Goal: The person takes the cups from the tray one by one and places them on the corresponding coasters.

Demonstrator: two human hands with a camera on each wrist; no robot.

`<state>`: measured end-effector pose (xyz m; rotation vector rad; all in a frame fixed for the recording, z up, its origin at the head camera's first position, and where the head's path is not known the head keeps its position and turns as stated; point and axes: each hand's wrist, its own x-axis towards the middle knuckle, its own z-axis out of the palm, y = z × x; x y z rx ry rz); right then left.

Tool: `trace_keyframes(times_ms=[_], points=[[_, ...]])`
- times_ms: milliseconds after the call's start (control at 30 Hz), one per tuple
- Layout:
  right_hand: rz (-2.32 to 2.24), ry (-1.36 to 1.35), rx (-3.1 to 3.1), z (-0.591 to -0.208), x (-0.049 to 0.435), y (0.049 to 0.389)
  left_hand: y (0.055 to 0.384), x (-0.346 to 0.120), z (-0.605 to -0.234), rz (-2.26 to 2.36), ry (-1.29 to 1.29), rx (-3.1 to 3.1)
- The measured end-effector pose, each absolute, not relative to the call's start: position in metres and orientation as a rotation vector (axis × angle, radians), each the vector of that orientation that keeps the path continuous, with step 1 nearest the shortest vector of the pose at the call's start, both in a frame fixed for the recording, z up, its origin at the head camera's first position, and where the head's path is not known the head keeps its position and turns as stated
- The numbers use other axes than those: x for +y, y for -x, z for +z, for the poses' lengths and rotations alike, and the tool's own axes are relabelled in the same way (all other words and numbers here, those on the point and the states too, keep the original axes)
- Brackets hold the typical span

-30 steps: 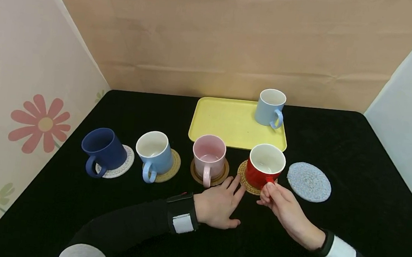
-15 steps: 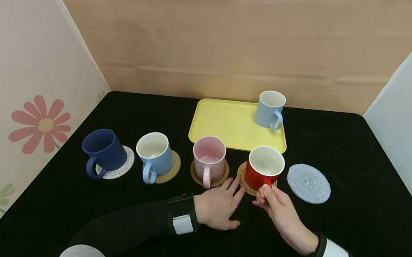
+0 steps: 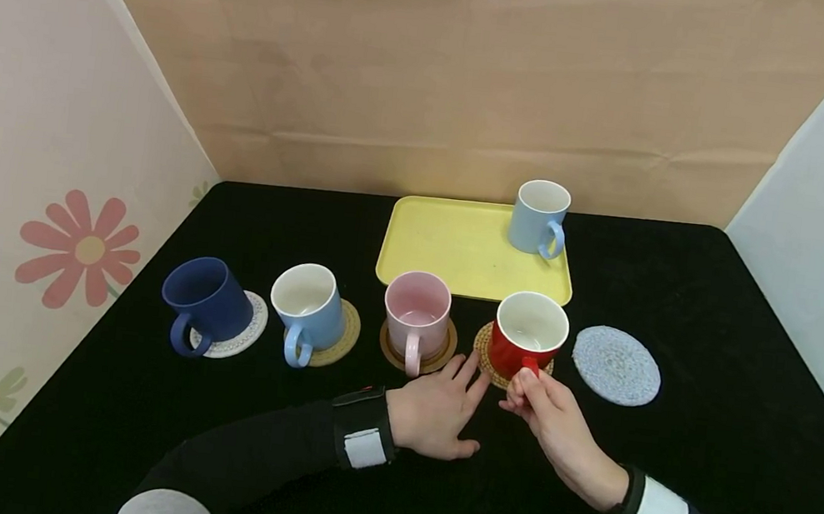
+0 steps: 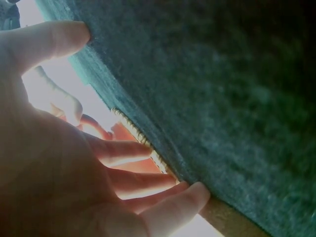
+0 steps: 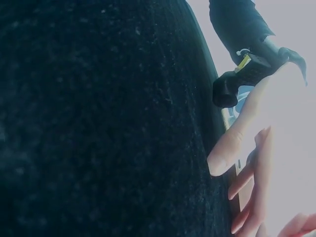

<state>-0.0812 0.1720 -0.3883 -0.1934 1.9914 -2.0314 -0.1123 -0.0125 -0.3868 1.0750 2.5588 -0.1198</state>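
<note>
My right hand (image 3: 566, 437) pinches the handle of a red mug (image 3: 508, 349) with a white inside, which stands upright on a round woven coaster (image 3: 483, 348). My left hand (image 3: 433, 417) lies palm down on the black tabletop with its fingers spread and straight. Its fingertips reach the near left edge of that coaster, and the left wrist view also shows fingers at the coaster's edge (image 4: 129, 124). Just beyond the left hand is a pink mug (image 3: 420, 325) on a brown coaster (image 3: 389, 347). The right wrist view is overexposed and shows neither the handle nor the grip.
Leftward stand a light blue mug (image 3: 322, 327) on a tan coaster (image 3: 349, 338) and a dark blue mug (image 3: 225, 309) overhanging a white coaster (image 3: 249, 336). A pale speckled coaster (image 3: 619, 367) lies at right. Behind, a yellow tray (image 3: 451, 244) bears a grey-blue mug (image 3: 531, 228).
My right hand has shifted a little left and nearer, turning the red mug slightly so its handle points more toward me. The left hand has stayed in place.
</note>
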Motion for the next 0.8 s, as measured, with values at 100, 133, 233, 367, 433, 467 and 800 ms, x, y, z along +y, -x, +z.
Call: trace_keyframes(times_ms=[100,133,233,367,433,467,800], points=[[-2.036,0.184,1.976,-0.388,0.170,0.081,0.112,-0.013,-0.386,-0.113,-1.079,2.561],[-2.036,0.183,1.973,-0.388,0.170,0.081,0.112,-0.013,-0.386,-0.114,-1.081,2.562],[-2.032,0.181,1.971,-0.388,0.170,0.081,0.111,-0.012,-0.385,-0.117,-1.080,2.563],[-2.022,0.194,1.970,-0.388,0.171,0.082,0.111,-0.012,-0.385,-0.122,-1.074,2.563],[-2.013,0.199,1.968,-0.388,0.172,0.082,0.111,-0.012,-0.385,-0.124,-1.074,2.563],[-2.008,0.199,1.967,-0.388,0.173,0.083,0.111,-0.012,-0.385,-0.123,-1.074,2.563],[-1.878,0.170,1.981,-0.385,0.186,0.087,0.111,-0.013,-0.384,-0.118,-1.078,2.557]])
